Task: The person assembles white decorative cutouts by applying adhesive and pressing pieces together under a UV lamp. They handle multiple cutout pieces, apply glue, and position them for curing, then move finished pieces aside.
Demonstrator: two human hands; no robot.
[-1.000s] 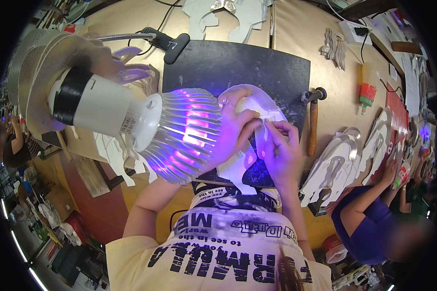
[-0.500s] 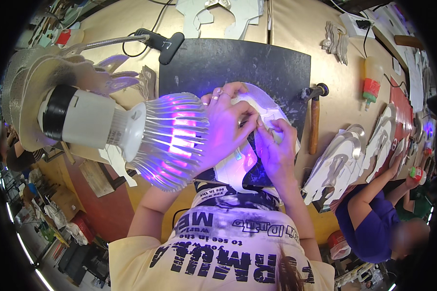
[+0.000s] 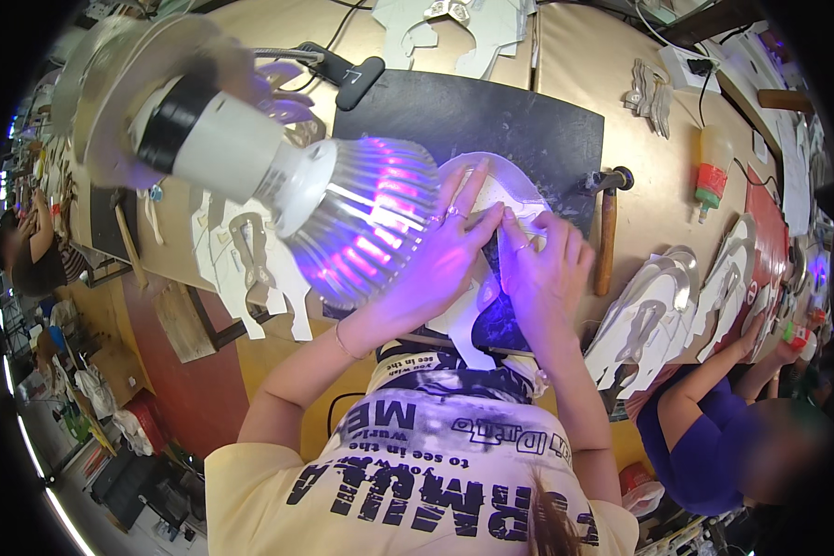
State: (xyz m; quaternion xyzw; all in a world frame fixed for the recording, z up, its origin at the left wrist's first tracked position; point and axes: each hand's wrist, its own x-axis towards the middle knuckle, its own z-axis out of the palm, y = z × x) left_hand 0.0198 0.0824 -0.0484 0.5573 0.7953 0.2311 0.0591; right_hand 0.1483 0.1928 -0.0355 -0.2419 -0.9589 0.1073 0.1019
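Observation:
A white and pale grey curved shoe upper piece [image 3: 514, 181] lies on a black board [image 3: 556, 134], lit violet in places. My left hand [image 3: 449, 255] rests on it, with some fingers stretched over the far part and the thumb side at a seam in the middle. My right hand [image 3: 542, 269] meets it there, fingers bent and tips pressed onto the piece. Both hands hold the upper between them; the exact spot under the fingertips is hidden. Close to my left hand hangs a lamp with a ribbed silver bulb [image 3: 366, 218], covering part of the view.
A hammer [image 3: 606, 236] lies at the board's right edge. Stacked upper pieces [image 3: 644, 310] stand further right, with more loose pieces [image 3: 250, 255] at the left. A red-labelled bottle [image 3: 711, 176] and lamp clamp [image 3: 347, 82] are on the table. A person in purple [image 3: 704, 440] works at right.
The view has shifted slightly, and the lamp appears further right and higher. My left fingers have straightened over the upper; both hands stay together at its middle.

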